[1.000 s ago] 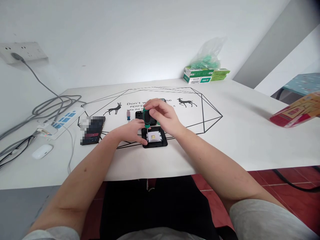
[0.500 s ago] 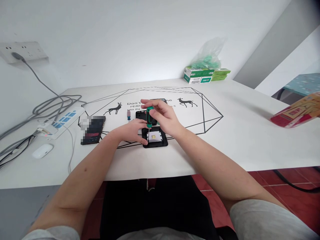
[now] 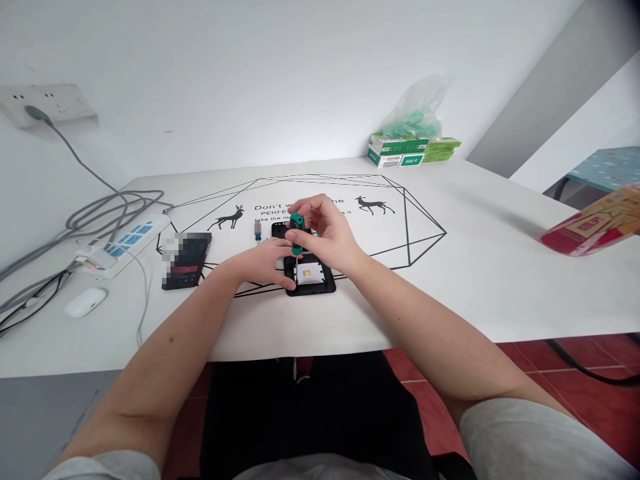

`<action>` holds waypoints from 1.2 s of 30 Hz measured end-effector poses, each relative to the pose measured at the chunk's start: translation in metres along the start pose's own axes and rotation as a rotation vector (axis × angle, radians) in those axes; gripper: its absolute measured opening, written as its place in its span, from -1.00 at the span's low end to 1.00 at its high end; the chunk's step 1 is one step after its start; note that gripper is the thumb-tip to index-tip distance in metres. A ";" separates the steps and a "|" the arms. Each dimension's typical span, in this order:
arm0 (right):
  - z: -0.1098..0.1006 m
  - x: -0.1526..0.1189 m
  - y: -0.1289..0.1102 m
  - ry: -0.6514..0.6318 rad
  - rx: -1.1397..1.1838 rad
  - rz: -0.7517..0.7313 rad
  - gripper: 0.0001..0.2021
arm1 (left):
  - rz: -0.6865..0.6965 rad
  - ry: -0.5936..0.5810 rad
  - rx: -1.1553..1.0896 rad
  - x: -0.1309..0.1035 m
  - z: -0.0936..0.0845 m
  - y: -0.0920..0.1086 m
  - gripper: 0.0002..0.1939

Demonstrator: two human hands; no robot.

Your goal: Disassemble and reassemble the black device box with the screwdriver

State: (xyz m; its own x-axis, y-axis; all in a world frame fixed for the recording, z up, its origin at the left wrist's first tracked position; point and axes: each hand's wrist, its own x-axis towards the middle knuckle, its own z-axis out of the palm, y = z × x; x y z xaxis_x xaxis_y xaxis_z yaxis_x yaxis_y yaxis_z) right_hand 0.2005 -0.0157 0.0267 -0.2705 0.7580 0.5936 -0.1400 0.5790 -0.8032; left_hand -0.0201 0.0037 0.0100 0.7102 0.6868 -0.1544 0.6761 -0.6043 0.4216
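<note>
"How's the right hand's (image 3: pixel 327 233) grip?"
"Its fingers have just curled in around the green-and-black screwdriver (image 3: pixel 297 251); the hold looks snugger, the shaft near upright."
"And the left hand (image 3: pixel 263 261)?"
"Grip wide, thumb touching the black case (image 3: pixel 320 289)."
"Where's that case?"
"Flat on the white tabletop (image 3: pixel 375 300), near its front edge: squarish, rounded corners, probably matte plastic, with a pale panel and 1 gold square (image 3: pixel 307 273) inside."
</note>
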 end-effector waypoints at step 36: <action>-0.015 0.011 0.025 0.180 -0.146 -0.129 -0.56 | 0.096 0.222 -0.108 -0.002 0.001 0.005 -0.73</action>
State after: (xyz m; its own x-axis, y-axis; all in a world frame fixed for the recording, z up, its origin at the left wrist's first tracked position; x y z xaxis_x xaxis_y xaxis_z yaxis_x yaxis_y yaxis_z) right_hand 0.2083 0.0115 0.0142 -0.0840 0.7085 0.7007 -0.0196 0.7019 -0.7120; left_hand -0.0181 -0.0010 0.0120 0.7015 0.7075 0.0855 0.5747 -0.6325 0.5192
